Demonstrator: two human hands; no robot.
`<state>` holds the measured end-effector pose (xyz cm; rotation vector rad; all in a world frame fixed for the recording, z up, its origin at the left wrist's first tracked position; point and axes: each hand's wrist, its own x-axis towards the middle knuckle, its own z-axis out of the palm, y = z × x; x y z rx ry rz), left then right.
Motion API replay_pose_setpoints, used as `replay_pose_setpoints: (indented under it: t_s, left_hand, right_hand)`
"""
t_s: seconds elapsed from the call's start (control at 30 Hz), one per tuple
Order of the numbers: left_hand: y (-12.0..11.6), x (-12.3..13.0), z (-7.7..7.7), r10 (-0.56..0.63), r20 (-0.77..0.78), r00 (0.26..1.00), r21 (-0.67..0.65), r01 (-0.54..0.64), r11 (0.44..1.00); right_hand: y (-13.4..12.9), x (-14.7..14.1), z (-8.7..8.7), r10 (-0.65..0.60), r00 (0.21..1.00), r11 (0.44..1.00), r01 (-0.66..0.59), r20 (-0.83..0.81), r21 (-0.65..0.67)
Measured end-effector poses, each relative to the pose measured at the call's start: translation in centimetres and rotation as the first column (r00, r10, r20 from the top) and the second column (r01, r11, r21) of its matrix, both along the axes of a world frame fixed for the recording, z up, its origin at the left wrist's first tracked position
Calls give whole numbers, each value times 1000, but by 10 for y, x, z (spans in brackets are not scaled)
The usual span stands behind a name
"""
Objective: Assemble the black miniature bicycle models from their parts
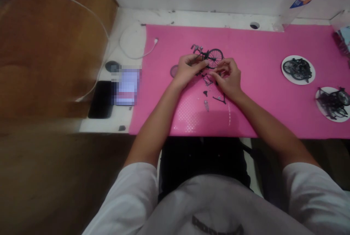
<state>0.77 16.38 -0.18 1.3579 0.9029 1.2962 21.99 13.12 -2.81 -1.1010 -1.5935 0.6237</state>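
At left, a black phone (100,100) lies beside the pink mat (254,89). On the mat, a small pale part (206,105) lies nearest, with a black rod (220,99) and a saddle (205,93) just farther. At right, a near plate (320,110) and a farther plate (291,81) carry dark bike pieces. Beyond the loose parts, the left hand (189,68) grips a toy bike (210,60) between thumb and fingers. The right hand (229,77) has its fingertips drawn narrow near the wheel; I cannot tell whether they hold anything. A white cable (136,58) curls far left.
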Motion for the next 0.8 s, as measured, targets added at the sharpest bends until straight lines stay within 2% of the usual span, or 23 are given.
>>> replay_pose_setpoints:
  t_s: [0.47,0.8]
  left_hand:
    - [-7,0,9,-35,-11,999,-43,34,999]
    - [-6,0,7,-29,1,1000,-44,29,999]
  right_hand:
    - [1,1,-2,-8,999,1000,10,39,-27]
    - [1,0,0,-1,1000,999,1,12,-34]
